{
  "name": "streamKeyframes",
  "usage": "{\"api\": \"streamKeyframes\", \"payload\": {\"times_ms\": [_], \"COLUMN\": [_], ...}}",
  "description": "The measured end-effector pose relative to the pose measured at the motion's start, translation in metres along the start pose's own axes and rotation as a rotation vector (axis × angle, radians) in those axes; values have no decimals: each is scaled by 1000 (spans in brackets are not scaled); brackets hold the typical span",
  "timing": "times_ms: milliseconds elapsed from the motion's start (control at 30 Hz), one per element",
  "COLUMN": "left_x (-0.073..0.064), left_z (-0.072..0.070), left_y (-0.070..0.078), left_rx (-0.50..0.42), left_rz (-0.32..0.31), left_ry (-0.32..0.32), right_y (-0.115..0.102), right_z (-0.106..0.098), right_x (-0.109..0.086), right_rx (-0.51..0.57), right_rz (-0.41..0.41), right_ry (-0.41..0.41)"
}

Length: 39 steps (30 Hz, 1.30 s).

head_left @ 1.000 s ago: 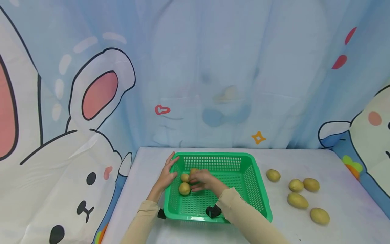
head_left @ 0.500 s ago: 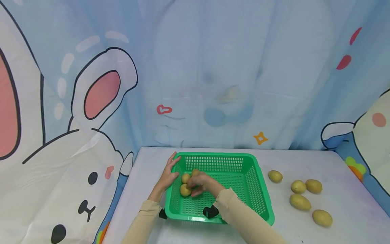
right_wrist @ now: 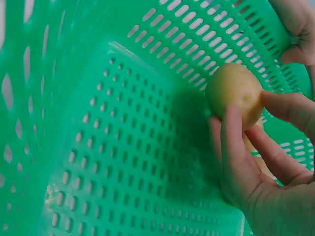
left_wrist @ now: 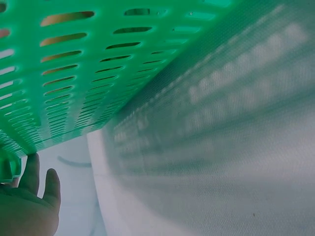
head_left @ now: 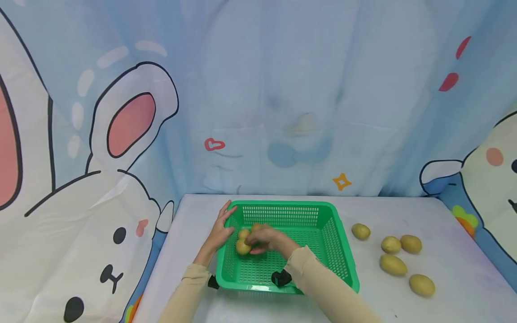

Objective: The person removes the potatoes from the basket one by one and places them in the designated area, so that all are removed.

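A green plastic basket [head_left: 286, 287] stands on the table. My left hand [head_left: 218, 235] holds its left rim near the far corner, thumb over the inner side; in the left wrist view two fingers [left_wrist: 52, 189] reach up outside the basket wall. Inside, my right hand [head_left: 268, 238] grips a potato [right_wrist: 234, 93] with thumb and fingers around it, low by the left wall. The same potato [head_left: 243, 247] shows partly behind the fingers in the head view. Beyond it sit two more potatoes, one [head_left: 243, 233] near the wall and one [head_left: 256, 227] partly covered by the hand.
Right of the basket, several potatoes lie loose on the white tabletop [head_left: 335, 309]: one [head_left: 361, 231] nearest the basket, a long one [head_left: 393, 265], and one [head_left: 422, 285] closest to the front. A printed cartoon curtain [head_left: 258, 89] hangs behind the table.
My right hand has moved from beside the near-left potato to gripping it, and that potato has shifted slightly toward the far side. My left hand stays on the rim.
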State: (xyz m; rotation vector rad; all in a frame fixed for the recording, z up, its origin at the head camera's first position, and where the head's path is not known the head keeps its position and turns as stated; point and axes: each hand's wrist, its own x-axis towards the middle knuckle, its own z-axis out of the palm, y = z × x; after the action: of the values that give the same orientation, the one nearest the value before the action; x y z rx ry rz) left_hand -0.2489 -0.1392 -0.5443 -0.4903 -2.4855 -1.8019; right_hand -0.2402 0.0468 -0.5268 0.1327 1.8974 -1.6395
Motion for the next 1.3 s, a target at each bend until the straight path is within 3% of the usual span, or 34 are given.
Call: {"api": "streamKeyframes", "payload": {"times_ms": [267,567,733,1067,1300], "left_x": [0,-12,-12,-10,-1], "left_z": [0,-3,-6,-5,-1], "left_y": [3,36,40,37,2], "left_rx": [22,-13,-13,-19,-13], "left_rz": [-7,12,8,7,13], "left_ry": [3,-7,-30,-31,-12], "right_y": [-19,-15,-6,18,50], "right_z": [-25,-92,-134,-201,-236], "right_x": [-18,-58,-80,-128,-160], "right_rx": [7,43,64,62,124], "right_rz": [-64,-114,-121,-131,-88], "right_ry": [-42,-33,-17,69,121]}}
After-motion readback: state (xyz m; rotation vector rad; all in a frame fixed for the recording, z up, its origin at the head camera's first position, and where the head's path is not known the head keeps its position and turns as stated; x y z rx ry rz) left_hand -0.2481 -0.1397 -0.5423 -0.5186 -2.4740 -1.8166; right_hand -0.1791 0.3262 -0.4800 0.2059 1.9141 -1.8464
